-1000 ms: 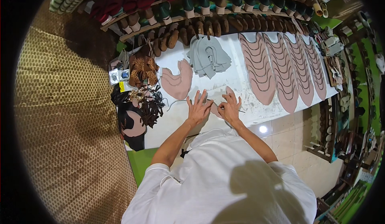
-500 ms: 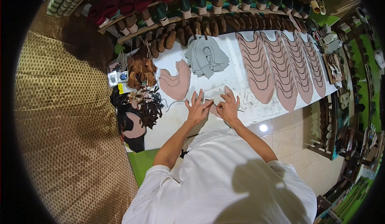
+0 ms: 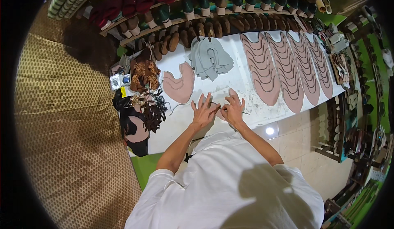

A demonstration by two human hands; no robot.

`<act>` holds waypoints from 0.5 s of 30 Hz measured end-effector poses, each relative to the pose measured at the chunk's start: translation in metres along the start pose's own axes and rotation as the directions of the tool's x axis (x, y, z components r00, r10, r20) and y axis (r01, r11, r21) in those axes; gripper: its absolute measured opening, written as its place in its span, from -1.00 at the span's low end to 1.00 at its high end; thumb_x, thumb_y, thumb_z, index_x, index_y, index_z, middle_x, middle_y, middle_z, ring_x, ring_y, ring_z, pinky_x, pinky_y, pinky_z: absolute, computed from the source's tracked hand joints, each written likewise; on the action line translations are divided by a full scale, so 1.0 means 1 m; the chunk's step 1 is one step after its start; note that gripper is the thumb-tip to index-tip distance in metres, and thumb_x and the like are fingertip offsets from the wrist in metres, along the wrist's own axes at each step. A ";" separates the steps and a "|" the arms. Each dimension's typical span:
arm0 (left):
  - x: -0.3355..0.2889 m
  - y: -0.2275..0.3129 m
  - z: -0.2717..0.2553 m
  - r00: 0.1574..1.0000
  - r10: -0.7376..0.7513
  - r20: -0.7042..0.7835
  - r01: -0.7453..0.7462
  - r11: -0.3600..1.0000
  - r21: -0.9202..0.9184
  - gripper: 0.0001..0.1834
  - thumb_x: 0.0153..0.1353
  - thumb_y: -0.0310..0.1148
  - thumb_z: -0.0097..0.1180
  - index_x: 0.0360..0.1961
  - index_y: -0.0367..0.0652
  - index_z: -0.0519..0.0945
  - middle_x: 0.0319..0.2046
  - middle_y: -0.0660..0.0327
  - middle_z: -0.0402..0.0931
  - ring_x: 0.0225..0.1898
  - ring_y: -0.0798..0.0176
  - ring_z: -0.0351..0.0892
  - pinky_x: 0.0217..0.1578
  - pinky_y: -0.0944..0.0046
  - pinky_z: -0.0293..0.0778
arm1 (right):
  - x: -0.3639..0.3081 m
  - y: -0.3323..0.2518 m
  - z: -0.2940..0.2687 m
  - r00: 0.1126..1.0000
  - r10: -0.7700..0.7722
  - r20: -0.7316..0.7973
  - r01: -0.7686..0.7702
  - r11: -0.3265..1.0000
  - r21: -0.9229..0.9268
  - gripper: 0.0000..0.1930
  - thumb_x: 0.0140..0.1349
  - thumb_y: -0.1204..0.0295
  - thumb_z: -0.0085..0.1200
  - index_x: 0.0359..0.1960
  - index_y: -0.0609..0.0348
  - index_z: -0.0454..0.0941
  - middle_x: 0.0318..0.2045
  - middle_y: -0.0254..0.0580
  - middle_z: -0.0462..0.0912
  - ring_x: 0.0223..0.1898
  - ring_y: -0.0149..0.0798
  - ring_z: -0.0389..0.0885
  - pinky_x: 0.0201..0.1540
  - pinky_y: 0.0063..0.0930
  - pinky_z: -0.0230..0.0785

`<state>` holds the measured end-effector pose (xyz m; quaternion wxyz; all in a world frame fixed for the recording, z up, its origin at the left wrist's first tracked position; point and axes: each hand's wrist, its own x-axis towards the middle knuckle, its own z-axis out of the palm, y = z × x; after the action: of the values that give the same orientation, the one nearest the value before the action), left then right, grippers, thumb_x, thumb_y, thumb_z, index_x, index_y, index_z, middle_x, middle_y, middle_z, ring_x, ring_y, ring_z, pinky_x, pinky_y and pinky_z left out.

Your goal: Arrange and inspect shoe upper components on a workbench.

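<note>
On the white table a curved pink shoe-upper piece (image 3: 232, 93) lies under my hands, mostly hidden by them. A thin dark cord (image 3: 176, 105) runs from the left side of the table toward my hands, and a short end shows past the right one. My left hand (image 3: 203, 113) has its fingers spread, its thumb reaching toward the pink piece. Thumb and forefinger of my right hand (image 3: 232, 111) come together at the piece's edge, seemingly pinching the cord there. The fingertips are small and partly hidden.
A larger pink upper piece (image 3: 179, 83) lies beyond my left hand, beside stacked grey pieces (image 3: 201, 61). Rows of overlapping pink pieces with dark-lined edges (image 3: 262, 73) cover the right side. Dark straps (image 3: 154, 116) pile at left; shoe racks (image 3: 205, 11) line the back.
My left hand has turned slightly and its fingers have drawn a little closer to the right hand. The right hand has barely shifted.
</note>
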<state>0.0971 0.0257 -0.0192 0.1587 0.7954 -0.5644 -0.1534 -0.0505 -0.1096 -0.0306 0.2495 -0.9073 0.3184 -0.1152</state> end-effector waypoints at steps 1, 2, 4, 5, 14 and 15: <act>-0.001 0.001 0.000 1.000 0.021 0.017 -0.022 0.999 0.050 -0.59 0.40 -0.12 0.14 0.25 0.53 0.64 0.67 0.12 -0.21 0.62 -0.24 -0.25 0.28 -0.77 -0.28 | 0.000 0.000 0.001 1.000 0.000 0.000 0.000 1.000 0.001 -0.92 0.02 0.34 0.43 -0.52 -0.01 0.80 0.23 -0.31 0.56 0.49 -0.04 0.17 0.47 0.51 -0.22; -0.001 0.003 0.001 1.000 0.021 0.018 -0.022 0.998 0.050 -0.59 0.40 -0.12 0.14 0.25 0.53 0.64 0.67 0.12 -0.21 0.62 -0.24 -0.25 0.28 -0.77 -0.28 | -0.001 0.001 0.001 1.000 -0.003 -0.006 0.003 1.000 -0.008 -0.92 0.02 0.34 0.43 -0.51 -0.01 0.80 0.24 -0.31 0.55 0.49 -0.04 0.17 0.46 0.51 -0.22; -0.003 0.005 0.005 0.998 0.013 0.069 -0.020 0.995 0.100 -0.61 0.42 -0.03 0.14 0.25 0.56 0.63 0.67 0.15 -0.21 0.63 -0.19 -0.28 0.28 -0.77 -0.29 | 0.000 0.000 0.000 1.000 -0.008 -0.011 0.007 1.000 -0.016 -0.93 0.02 0.34 0.43 -0.50 -0.01 0.80 0.24 -0.31 0.55 0.49 -0.04 0.17 0.46 0.51 -0.22; -0.004 0.005 0.007 0.998 0.013 0.069 -0.020 0.995 0.101 -0.61 0.42 -0.03 0.14 0.25 0.56 0.63 0.67 0.15 -0.21 0.63 -0.19 -0.28 0.28 -0.77 -0.29 | 0.000 0.000 0.000 1.000 -0.004 -0.002 0.004 1.000 -0.018 -0.92 0.03 0.33 0.43 -0.49 0.00 0.81 0.25 -0.31 0.54 0.49 -0.04 0.17 0.46 0.51 -0.22; -0.012 0.005 0.018 1.000 -0.021 -0.014 0.022 0.997 0.074 -0.59 0.42 0.02 0.12 0.28 0.56 0.61 0.67 0.13 -0.22 0.64 -0.21 -0.31 0.29 -0.76 -0.34 | -0.009 0.001 -0.016 1.000 -0.024 0.010 0.024 0.997 0.068 -0.83 0.08 0.25 0.43 -0.34 -0.02 0.84 0.27 -0.27 0.51 0.49 -0.03 0.17 0.48 0.46 -0.29; -0.012 0.005 0.017 1.000 -0.019 -0.008 0.019 0.998 0.059 -0.58 0.42 0.03 0.12 0.28 0.54 0.62 0.67 0.12 -0.22 0.63 -0.22 -0.31 0.29 -0.76 -0.34 | -0.012 0.004 -0.017 0.999 -0.035 -0.021 0.037 0.996 0.082 -0.82 0.09 0.24 0.43 -0.31 -0.03 0.84 0.28 -0.26 0.50 0.49 -0.02 0.18 0.49 0.44 -0.31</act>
<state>0.0824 0.0339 -0.0317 0.1358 0.8056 -0.5606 -0.1353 -0.0677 -0.1107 -0.0190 0.2814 -0.9006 0.2994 -0.1417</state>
